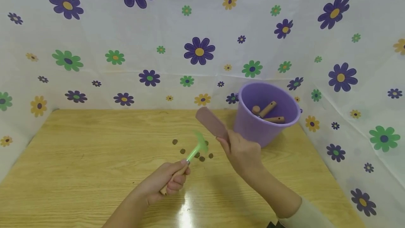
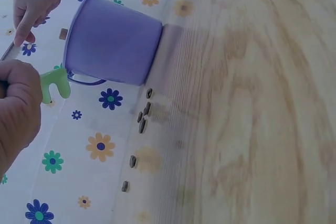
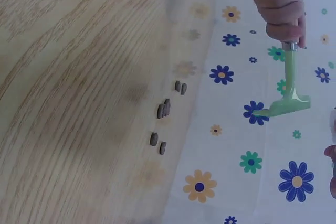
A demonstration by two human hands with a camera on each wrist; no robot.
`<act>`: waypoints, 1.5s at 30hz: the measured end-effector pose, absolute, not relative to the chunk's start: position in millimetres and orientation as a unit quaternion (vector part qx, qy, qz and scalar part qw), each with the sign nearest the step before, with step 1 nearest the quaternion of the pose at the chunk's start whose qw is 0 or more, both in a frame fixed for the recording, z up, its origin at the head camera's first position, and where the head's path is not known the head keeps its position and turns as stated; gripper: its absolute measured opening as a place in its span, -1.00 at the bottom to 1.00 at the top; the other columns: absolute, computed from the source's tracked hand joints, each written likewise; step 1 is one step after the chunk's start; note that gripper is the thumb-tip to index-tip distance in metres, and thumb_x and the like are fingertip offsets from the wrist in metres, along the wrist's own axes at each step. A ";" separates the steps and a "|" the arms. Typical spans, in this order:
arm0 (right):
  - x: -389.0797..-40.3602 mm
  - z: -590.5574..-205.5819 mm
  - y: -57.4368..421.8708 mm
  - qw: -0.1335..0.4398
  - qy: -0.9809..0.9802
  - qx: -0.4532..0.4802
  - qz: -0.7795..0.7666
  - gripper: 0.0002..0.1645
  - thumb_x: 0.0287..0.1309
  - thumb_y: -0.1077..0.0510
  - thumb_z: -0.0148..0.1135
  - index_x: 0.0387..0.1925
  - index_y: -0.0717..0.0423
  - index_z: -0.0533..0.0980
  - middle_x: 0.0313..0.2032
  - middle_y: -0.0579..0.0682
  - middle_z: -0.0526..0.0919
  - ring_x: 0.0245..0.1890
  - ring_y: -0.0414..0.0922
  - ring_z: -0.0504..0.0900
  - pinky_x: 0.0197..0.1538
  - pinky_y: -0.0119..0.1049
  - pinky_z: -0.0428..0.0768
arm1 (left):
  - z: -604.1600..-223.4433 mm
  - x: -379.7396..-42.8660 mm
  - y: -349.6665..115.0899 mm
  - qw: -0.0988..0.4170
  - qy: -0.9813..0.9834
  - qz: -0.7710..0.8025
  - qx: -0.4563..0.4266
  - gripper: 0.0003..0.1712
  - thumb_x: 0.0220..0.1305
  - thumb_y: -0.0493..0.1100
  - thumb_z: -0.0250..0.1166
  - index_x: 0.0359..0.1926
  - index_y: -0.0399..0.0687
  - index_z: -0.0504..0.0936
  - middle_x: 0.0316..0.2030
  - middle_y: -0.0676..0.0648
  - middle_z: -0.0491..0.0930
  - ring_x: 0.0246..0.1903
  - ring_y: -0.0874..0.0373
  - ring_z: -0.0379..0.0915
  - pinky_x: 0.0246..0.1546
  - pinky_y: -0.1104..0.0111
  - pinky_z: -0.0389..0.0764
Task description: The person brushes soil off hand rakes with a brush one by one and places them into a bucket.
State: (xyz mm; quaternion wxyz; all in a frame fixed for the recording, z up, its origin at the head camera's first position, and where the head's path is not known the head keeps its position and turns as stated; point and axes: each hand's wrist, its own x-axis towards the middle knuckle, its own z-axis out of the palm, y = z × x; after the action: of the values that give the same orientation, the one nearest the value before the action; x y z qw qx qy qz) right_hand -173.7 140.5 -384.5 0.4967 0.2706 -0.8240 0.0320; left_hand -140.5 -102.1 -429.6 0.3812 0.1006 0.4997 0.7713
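My left hand (image 1: pixel 167 179) grips the wooden handle of a small green hand rake (image 1: pixel 191 154), whose head is held above the table near several dark pebbles (image 1: pixel 175 141). Two blunt prongs of the rake head (image 2: pixel 55 82) show in the left wrist view. Higher and to the right, my right hand (image 1: pixel 246 153) pinches one end of a flat, brownish-pink strip with a rounded tip (image 1: pixel 211 122). What kind of thing the strip is cannot be told. In the right wrist view the left hand (image 3: pixel 281 6) is curled round the rake handle, and the strip is barely visible.
A purple bucket (image 1: pixel 250 126) stands at the back right, just beyond the right hand. Inside it lean several wooden handles (image 1: pixel 267 109). A wooden table (image 1: pixel 95 150) lies underneath, and a white flower-printed cloth (image 1: pixel 171 27) hangs behind and along the sides.
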 end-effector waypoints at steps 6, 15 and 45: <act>-170.8 -381.7 138.6 0.485 -0.826 0.286 0.028 -0.37 0.46 -0.14 -0.26 -0.48 0.23 0.47 -0.76 -0.02 0.46 -0.87 -0.16 0.31 -0.90 -0.34 0.19 | -435.9 -143.9 -102.5 0.488 0.134 0.856 0.108 -0.54 0.52 0.06 -0.25 -0.27 -0.09 0.48 -0.63 0.19 0.36 -0.70 0.49 0.23 -0.74 0.77 0.24; -162.5 -378.8 129.9 0.419 -0.847 0.327 0.017 -0.31 0.47 -0.18 -0.38 -0.57 0.13 0.44 -0.74 -0.11 0.41 -0.82 -0.24 0.30 -0.87 -0.44 0.17 | -446.7 -146.5 -99.9 0.535 -0.156 0.828 0.060 -0.58 0.48 0.01 -0.09 -0.16 -0.27 0.51 -0.59 0.16 0.17 -0.66 0.42 0.09 -0.69 0.72 0.18; -170.0 -386.3 127.4 0.314 -0.895 0.316 -0.030 -0.18 0.40 -0.23 -0.67 -0.64 0.08 0.39 -0.82 -0.18 0.25 -0.81 -0.30 0.03 -0.83 -0.46 0.04 | -447.3 -140.1 -92.4 0.541 -0.160 0.823 0.071 -0.56 0.49 0.03 -0.10 -0.16 -0.26 0.52 -0.59 0.17 0.16 -0.67 0.43 0.08 -0.69 0.73 0.18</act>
State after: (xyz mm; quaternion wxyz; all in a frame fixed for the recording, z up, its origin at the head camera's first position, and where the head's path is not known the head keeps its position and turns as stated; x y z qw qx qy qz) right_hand -170.0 127.4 -386.3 0.3140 0.3161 -0.8948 -0.0298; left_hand -140.1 -92.4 -447.3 0.5407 0.0710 -0.1603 0.8228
